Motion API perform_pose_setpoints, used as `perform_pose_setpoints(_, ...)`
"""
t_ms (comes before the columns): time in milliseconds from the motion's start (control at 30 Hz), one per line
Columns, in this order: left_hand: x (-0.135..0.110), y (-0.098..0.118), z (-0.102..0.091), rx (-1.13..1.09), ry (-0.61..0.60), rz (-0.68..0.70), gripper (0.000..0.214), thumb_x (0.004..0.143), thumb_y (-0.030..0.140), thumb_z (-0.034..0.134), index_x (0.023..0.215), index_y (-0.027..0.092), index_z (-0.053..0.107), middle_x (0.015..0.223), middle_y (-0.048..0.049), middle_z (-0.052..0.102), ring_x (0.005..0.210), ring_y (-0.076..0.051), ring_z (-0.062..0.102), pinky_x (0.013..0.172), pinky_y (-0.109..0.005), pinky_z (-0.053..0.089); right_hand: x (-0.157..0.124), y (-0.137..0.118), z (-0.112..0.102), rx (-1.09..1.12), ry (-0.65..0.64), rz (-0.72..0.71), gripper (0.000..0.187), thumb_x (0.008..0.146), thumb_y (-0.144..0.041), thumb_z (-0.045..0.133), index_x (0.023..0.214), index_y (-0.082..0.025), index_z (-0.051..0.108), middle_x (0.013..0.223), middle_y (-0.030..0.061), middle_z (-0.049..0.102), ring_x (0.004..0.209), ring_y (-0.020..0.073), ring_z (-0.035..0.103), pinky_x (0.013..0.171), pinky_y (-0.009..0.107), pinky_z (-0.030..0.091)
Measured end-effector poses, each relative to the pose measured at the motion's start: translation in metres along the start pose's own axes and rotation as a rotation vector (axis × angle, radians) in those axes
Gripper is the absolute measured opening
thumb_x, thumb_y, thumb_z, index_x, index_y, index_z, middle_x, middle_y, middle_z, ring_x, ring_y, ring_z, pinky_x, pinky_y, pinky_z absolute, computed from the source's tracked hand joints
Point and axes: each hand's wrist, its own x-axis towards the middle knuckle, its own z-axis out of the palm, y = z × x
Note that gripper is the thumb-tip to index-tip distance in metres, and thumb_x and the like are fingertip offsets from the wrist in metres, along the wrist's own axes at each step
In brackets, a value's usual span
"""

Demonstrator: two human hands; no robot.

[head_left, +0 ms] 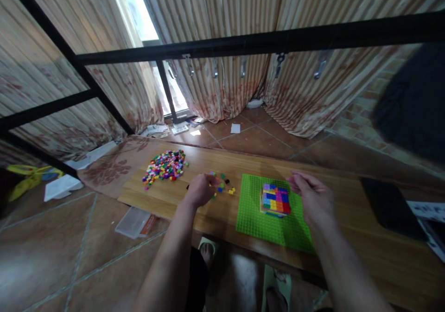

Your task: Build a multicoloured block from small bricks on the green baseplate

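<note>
Block [276,199] sat on green baseplate [248,212], right hand [313,194] beside it, left hand [201,190] at loose bricks [231,191].
Judged light, stiff, slick, apt to split at seams; best held low by opposite sides. Both hands curled; couldn't tell if either gripped a brick.

One baseplate [250,205], one brick stack [275,200], two hands [201,190] [314,198]
One large brick heap [167,166] lies far left, its pieces too crowded to count; right of it is one small scatter of bricks [220,190]. There is one wooden table [347,210], with one clear plastic container [132,221] to the near left and two slippers [213,244] [286,289] on the near side.
</note>
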Motion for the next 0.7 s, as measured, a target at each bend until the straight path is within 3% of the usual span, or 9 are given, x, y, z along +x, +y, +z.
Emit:
perform_pose_setpoints(200, -0.004, 0.015, 0.021, 0.282, 0.046, -0.034, 0.014, 0.073, 0.027, 0.067, 0.083, 0.019, 0.070, 0.088, -0.0110, 0.070, 0.092, -0.026, 0.063, 0.081, -0.032, 0.044, -0.001, -0.002, 0.002, -0.010, -0.028, 0.016, 0.023, 0.066, -0.035, 0.073, 0.083, -0.020, 0.073, 0.071, 0.0029, 0.071, 0.068, 0.0160, 0.066, 0.069, 0.034, 0.053)
perform_pose_setpoints(400, -0.003, 0.021, 0.017, 0.225, 0.097, -0.005, 0.010, 0.075, 0.018, 0.062, 0.081, 0.016, 0.069, 0.087, -0.0115, 0.069, 0.091, -0.025, 0.063, 0.083, -0.034, 0.044, -0.002, -0.006, 0.001, 0.001, -0.026, 0.003, 0.020, 0.069, -0.035, 0.071, 0.083, -0.020, 0.072, 0.070, 0.0022, 0.071, 0.069, 0.0156, 0.066, 0.072, 0.034, 0.053)
perform_pose_setpoints(467, -0.003, 0.025, 0.015, 0.044, 0.129, 0.023, 0.009, 0.077, 0.020, 0.060, 0.080, 0.016, 0.069, 0.082, -0.0091, 0.069, 0.085, -0.023, 0.064, 0.080, -0.033, 0.045, -0.003, -0.009, 0.001, 0.006, -0.032, -0.006, 0.020, 0.069, -0.035, 0.071, 0.083, -0.021, 0.072, 0.071, 0.0024, 0.071, 0.070, 0.0166, 0.066, 0.072, 0.035, 0.053)
perform_pose_setpoints(533, -0.002, 0.035, 0.016, -0.297, 0.102, 0.073, 0.010, 0.078, 0.023, 0.061, 0.080, 0.017, 0.069, 0.079, -0.0066, 0.069, 0.080, -0.020, 0.063, 0.076, -0.030, 0.047, -0.005, -0.013, 0.002, 0.010, -0.074, -0.017, 0.019, 0.070, -0.035, 0.072, 0.084, -0.021, 0.072, 0.073, 0.0027, 0.072, 0.073, 0.0177, 0.067, 0.074, 0.036, 0.053)
perform_pose_setpoints(633, -0.004, 0.058, 0.022, -0.892, -0.059, 0.125, 0.017, 0.077, 0.030, 0.065, 0.085, 0.016, 0.070, 0.083, -0.0053, 0.071, 0.079, -0.017, 0.063, 0.075, -0.028, 0.049, -0.012, -0.020, 0.005, -0.001, -0.220, -0.055, 0.019, 0.072, -0.035, 0.072, 0.087, -0.024, 0.073, 0.081, 0.0033, 0.073, 0.079, 0.0186, 0.067, 0.077, 0.036, 0.053)
perform_pose_setpoints(700, -0.007, 0.074, 0.028, -1.151, -0.183, 0.101, 0.023, 0.076, 0.034, 0.068, 0.090, 0.015, 0.071, 0.087, -0.0057, 0.071, 0.078, -0.015, 0.063, 0.077, -0.028, 0.049, -0.020, -0.026, 0.007, -0.024, -0.361, -0.106, 0.018, 0.074, -0.035, 0.071, 0.089, -0.025, 0.073, 0.087, 0.0034, 0.073, 0.081, 0.0183, 0.067, 0.077, 0.035, 0.053)
